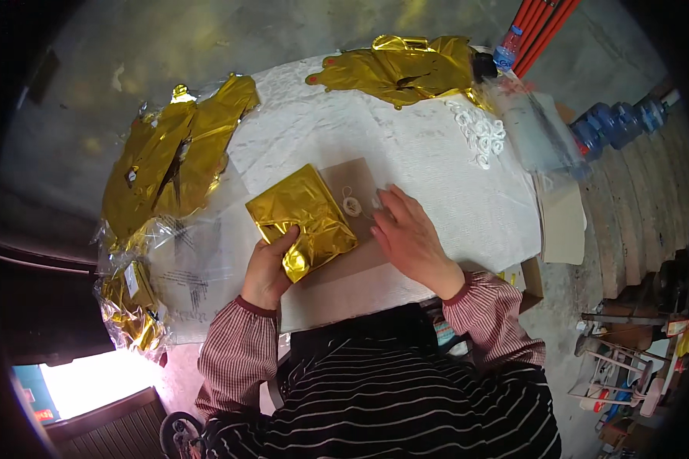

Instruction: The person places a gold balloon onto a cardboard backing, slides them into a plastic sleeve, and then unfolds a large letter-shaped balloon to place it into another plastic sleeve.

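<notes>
My left hand [269,264] grips the near corner of a folded gold foil piece [302,218] that lies on a brown cardboard sheet [360,256]. My right hand [407,233] rests flat on the same cardboard, fingers spread, just right of the foil. A small white ring with a thin string [351,204] lies on the cardboard between the foil and my right fingertips. The cardboard sits on a white textured cloth [429,153] covering the table.
More gold foil pieces [168,161] lie in clear plastic at the left, and another gold heap [402,65] at the far edge. Several white rings [482,134] and a clear plastic bag [536,130] sit at the right. Red poles [540,27] and blue bottles [616,122] stand beyond.
</notes>
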`<move>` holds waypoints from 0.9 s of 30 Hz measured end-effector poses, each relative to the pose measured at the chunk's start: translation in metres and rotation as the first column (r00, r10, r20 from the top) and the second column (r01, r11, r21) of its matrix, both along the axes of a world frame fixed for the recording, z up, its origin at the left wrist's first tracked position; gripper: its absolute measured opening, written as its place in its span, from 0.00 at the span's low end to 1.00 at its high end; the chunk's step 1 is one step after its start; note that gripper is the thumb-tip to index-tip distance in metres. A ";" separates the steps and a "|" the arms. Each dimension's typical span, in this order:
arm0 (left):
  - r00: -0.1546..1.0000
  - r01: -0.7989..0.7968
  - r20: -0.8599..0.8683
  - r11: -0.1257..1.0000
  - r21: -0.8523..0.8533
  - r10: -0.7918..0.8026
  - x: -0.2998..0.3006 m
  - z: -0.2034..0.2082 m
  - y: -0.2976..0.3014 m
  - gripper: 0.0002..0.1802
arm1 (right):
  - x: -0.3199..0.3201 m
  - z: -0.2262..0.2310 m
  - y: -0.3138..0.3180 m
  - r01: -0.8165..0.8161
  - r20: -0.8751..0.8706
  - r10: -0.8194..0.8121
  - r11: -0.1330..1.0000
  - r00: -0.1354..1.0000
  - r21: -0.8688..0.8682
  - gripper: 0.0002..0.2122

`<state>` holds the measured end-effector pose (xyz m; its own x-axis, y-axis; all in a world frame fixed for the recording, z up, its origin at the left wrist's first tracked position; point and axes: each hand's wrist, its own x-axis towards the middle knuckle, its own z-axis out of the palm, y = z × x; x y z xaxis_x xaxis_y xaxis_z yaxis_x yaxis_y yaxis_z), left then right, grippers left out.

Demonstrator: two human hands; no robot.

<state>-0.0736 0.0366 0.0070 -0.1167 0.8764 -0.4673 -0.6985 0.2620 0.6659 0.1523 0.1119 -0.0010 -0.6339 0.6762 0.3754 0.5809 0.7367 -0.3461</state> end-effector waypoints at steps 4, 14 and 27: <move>0.988 -0.032 0.152 0.999 -0.044 0.038 -0.007 -0.012 -0.003 0.19 | -0.009 0.000 -0.004 -0.033 0.040 0.033 0.999 0.999 -0.007 0.11; 0.982 0.012 0.188 1.000 -0.028 -0.006 -0.011 -0.016 -0.003 0.19 | -0.018 -0.009 0.026 -0.087 -0.156 0.060 0.981 0.986 -0.174 0.14; 0.984 0.024 0.177 0.999 -0.029 -0.019 -0.011 -0.017 -0.003 0.18 | -0.037 -0.010 0.042 -0.298 -0.204 0.253 0.926 0.946 -0.233 0.12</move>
